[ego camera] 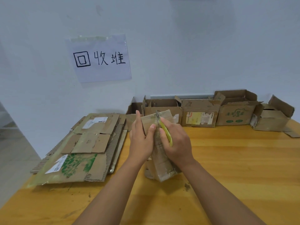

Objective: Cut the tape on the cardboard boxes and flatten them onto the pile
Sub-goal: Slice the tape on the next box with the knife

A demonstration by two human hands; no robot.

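One box (159, 143) upright mid-table, left hand (141, 140) gripping its side, thumb across taped face. Right hand (177, 142) fingers wrapped round yellow knife (164, 129), blade at top seam: tape-cutting step. Next: draw blade down, flatten, move to pile (81, 146) left.

You get one readable text: paper sign (99, 58) on the wall, upper left of frame, says "回收堆". Box labels too blurred.
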